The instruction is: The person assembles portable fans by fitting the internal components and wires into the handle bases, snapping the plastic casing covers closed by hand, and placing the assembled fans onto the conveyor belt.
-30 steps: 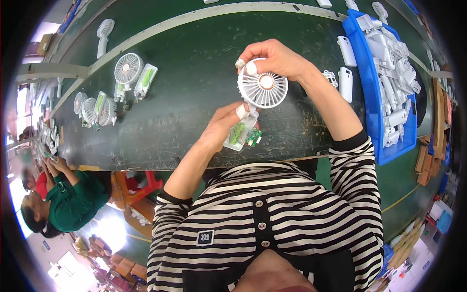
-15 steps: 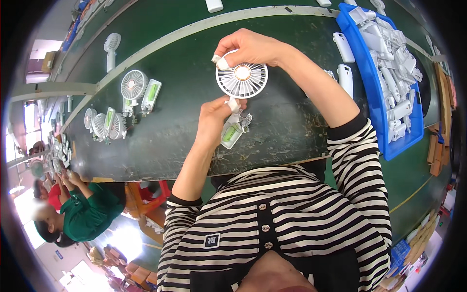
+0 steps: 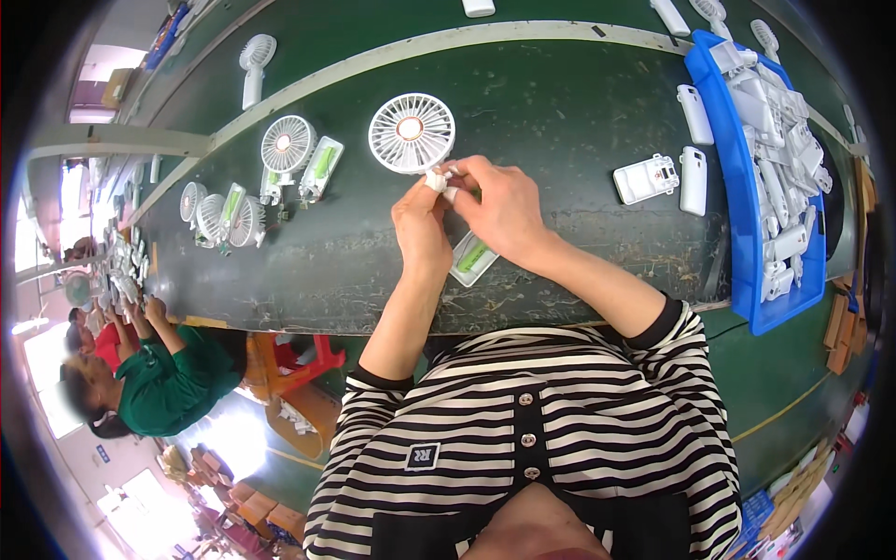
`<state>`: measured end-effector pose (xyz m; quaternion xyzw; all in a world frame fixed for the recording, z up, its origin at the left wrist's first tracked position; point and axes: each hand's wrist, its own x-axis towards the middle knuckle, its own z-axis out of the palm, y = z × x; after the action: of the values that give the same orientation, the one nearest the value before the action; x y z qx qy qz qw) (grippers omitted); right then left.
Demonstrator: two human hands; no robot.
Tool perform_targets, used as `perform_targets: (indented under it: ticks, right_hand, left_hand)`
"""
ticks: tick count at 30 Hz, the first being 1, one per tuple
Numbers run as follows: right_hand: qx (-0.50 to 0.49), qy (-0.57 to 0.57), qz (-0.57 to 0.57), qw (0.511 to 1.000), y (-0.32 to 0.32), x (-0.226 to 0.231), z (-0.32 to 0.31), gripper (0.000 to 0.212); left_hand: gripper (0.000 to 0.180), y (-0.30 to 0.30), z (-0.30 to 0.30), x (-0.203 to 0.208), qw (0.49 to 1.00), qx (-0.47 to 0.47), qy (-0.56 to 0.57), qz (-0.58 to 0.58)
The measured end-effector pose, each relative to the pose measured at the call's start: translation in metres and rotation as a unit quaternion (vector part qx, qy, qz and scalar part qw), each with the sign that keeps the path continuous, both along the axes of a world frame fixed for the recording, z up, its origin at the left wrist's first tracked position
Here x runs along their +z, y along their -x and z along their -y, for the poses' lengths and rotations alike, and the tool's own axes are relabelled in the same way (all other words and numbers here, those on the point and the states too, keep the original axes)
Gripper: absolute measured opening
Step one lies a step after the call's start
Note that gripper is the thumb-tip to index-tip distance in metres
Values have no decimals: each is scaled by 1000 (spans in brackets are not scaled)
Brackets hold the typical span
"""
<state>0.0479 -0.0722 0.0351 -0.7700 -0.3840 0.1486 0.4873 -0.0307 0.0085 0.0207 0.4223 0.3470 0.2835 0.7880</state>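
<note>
A white handheld fan (image 3: 411,133) with a round grille and an orange-ringed hub is in front of me, grille facing up. My left hand (image 3: 425,229) is closed around the fan's lower end, with white wrapping on a fingertip. Beside it, my right hand (image 3: 507,207) has its fingers pinched together at the same spot, and they also carry white wrapping. Whatever small part lies between the right fingers is hidden. Just below my hands is a white handle shell (image 3: 474,261) with a green battery, partly covered by the right hand.
Opened fans (image 3: 287,145) with green batteries lie to the left. White handle shells (image 3: 646,179) rest at the right, beside a blue bin (image 3: 747,243) heaped with white casings. A pale strip (image 3: 373,51) crosses the bench. Another person (image 3: 173,387) in green works at far left.
My right hand has come down from the fan's upper rim to its lower end, beside my left hand. The fan has shifted left. The view has also shifted slightly.
</note>
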Motion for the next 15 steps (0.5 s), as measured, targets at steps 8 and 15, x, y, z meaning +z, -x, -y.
perform_targets:
  ticks: [8, 15]
  right_hand:
    - [-10, -18, 269, 963, -3, -12, -2, 9]
    - [76, 37, 208, 974, -13, -8, -2, 10]
  left_hand:
    - [24, 1, 2, -1, 1000, 10, 26, -5]
    - [24, 0, 1, 3, 999, 23, 38, -26]
